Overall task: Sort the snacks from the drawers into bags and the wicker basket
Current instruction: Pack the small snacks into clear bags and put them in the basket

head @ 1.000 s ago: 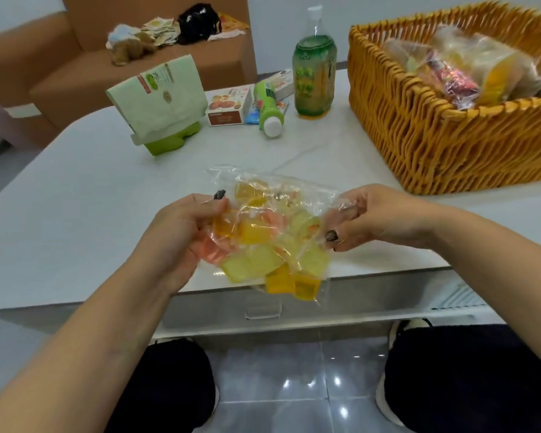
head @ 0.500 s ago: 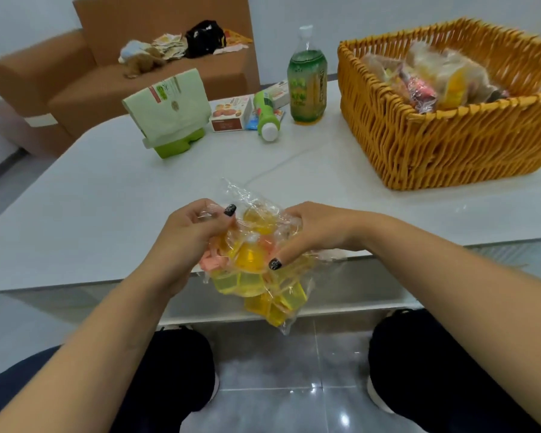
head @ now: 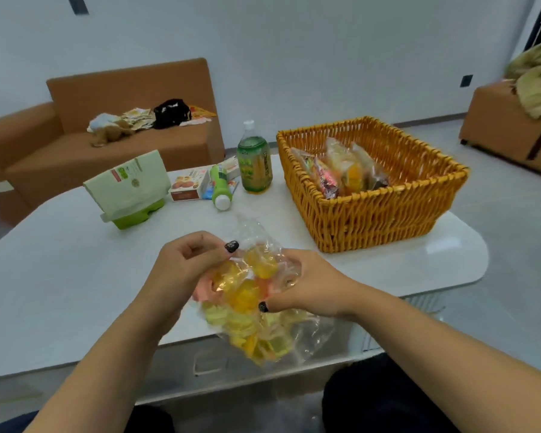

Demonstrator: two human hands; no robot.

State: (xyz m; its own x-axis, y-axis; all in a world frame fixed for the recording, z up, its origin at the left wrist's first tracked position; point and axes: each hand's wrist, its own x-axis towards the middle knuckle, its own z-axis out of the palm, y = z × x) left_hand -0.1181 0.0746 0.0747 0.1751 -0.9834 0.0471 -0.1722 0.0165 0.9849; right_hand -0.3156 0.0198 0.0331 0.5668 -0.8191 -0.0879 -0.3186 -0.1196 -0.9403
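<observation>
Both hands are now sitting closer together than a second ago, bunching the clear plastic bag of yellow, orange and pink jelly cups instead of stretching it flat; its lower half is hanging past the near edge of the white table. Left hand is gripping the bag's upper left, fingers curled, thumb pressing into the film. Right hand is grasping the upper right, thumb pinching beneath. Bag mouth is sticking up between them, apparently being gathered shut. Judged step: closing a filled bag before stowing. Farther right, the rectangular orange wicker basket is standing on the table, already holding several wrapped snacks, well apart from the hands. Next move probably calls for securing the neck, then lifting up and rightward over the basket rim without letting cups spill.
</observation>
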